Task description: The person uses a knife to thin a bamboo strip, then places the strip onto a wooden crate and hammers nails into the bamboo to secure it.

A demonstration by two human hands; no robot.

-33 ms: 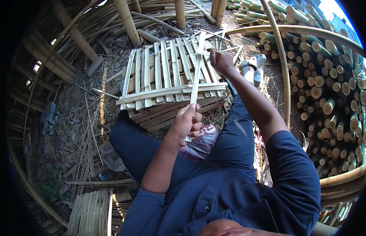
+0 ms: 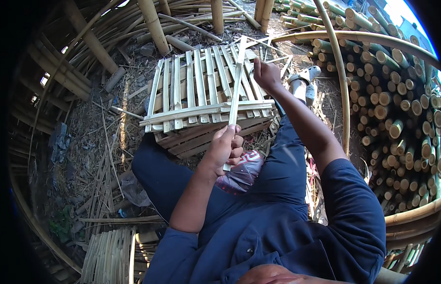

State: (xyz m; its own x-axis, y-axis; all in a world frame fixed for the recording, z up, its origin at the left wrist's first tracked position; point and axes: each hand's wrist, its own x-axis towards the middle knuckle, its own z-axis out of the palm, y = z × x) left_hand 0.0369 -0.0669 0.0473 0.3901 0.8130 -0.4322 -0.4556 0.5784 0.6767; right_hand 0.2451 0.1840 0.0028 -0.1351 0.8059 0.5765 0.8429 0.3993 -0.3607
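My left hand (image 2: 225, 150) is closed around the lower part of a long, flat bamboo strip (image 2: 237, 83). The strip slants up and away over a slatted bamboo panel (image 2: 176, 85), which lies on a bamboo crate (image 2: 192, 146) between my legs. Beside the strip's far part, my right hand (image 2: 268, 75) is closed, its thumb pointing up. Whatever it may grip is hidden by the fist. A pair of crossbars (image 2: 201, 112) runs over the panel's near ends.
Cut bamboo poles (image 2: 381, 99) are stacked high at the right, behind a curved bamboo rail (image 2: 341, 85). Bamboo posts (image 2: 153, 26) stand at the far side. Slats (image 2: 107, 258) lie bundled at the lower left. Scraps (image 2: 109, 161) litter the ground.
The far end of the bamboo strip has shifted very slightly. My right hand's thumb and wrist have turned a little; my left hand keeps its grip.
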